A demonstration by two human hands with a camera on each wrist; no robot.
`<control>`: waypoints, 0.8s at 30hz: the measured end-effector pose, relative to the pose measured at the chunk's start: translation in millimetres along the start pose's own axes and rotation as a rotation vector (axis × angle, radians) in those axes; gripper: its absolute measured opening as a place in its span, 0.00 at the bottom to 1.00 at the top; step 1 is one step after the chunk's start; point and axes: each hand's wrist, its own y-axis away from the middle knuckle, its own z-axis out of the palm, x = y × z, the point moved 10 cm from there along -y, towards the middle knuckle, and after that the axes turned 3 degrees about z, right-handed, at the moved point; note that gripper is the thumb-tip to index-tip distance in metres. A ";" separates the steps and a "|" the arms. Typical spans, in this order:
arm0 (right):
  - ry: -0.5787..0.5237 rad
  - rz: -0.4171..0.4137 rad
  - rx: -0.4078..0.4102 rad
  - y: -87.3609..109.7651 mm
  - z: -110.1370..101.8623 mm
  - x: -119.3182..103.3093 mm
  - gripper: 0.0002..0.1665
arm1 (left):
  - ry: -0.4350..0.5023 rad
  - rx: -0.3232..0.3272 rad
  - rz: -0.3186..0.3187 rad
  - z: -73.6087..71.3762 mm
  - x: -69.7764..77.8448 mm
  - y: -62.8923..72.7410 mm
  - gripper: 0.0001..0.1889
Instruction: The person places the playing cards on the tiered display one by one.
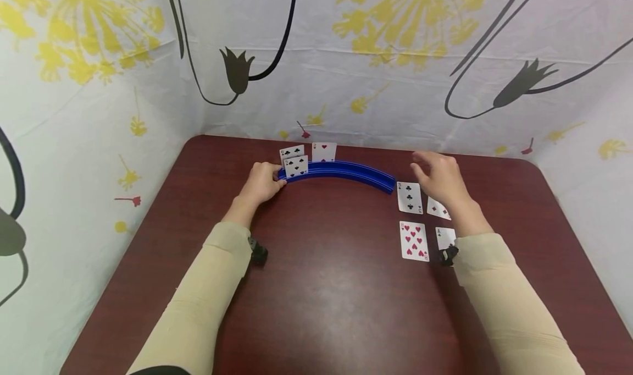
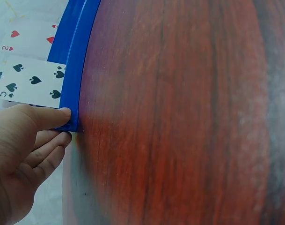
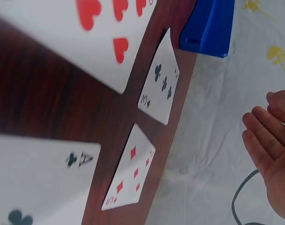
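My left hand (image 1: 264,182) pinches the left end of a curved blue card holder (image 1: 346,170), thumb on top and fingers at its end in the left wrist view. Upright in the holder stand a five of spades (image 2: 34,80), a clubs card (image 1: 290,152) partly hidden behind it, and a two of hearts (image 1: 324,150). Past the holder's right end, my right hand (image 1: 441,178) hovers with loosely bent fingers and holds nothing. Beneath and beside it lie a three of clubs (image 1: 410,198) and a five of diamonds (image 3: 129,171), the latter partly covered by the hand in the head view.
Nearer the front lie a hearts card (image 1: 414,241) and an ace of clubs (image 3: 44,183), face up. The dark red wooden table (image 1: 316,287) meets a patterned cloth wall (image 1: 296,100) at the back, with more cloth on both sides.
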 end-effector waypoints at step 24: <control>0.023 0.063 -0.002 35.4 -27.3 27.1 0.17 | 0.000 0.000 0.015 -0.8 0.7 -1.1 0.24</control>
